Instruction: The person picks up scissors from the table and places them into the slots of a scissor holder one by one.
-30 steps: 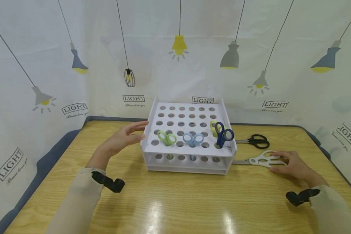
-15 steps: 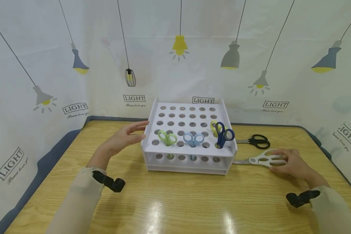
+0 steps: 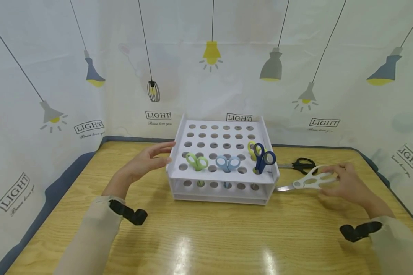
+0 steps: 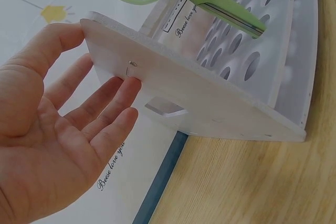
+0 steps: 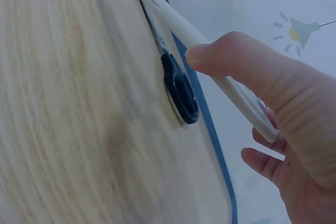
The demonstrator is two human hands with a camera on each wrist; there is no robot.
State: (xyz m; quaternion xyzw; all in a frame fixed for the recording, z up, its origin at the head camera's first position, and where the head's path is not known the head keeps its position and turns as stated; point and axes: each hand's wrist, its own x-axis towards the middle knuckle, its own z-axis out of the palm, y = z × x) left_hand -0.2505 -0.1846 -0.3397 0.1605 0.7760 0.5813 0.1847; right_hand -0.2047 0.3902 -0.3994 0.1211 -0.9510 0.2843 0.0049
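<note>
My left hand [image 3: 142,164] rests its fingertips and thumb against the left side panel of a white rack [image 3: 192,175] with rows of round holes. In the left wrist view the fingers [image 4: 113,135] are loosely extended against that panel. To the right of the rack, my right hand [image 3: 352,187] pinches the white-handled scissors [image 3: 298,185] by the handles. They are tilted, handles raised, blades pointing left toward the rack's lower right corner. In the right wrist view the thumb [image 5: 231,56] lies over the white handle [image 5: 178,24]. Black-handled scissors [image 3: 297,165] lie flat behind them.
Several scissors stand in the rack's holes: green ones [image 3: 197,166] front left, light blue ones [image 3: 228,168] front middle, dark blue ones [image 3: 259,162] and yellow ones [image 3: 253,157] at the right. A lamp-printed backdrop [image 3: 213,88] encloses the wooden table [image 3: 220,233] at the back and sides.
My right hand has lifted and tilted the handles of the white scissors off the table. The left hand and rack stay in place.
</note>
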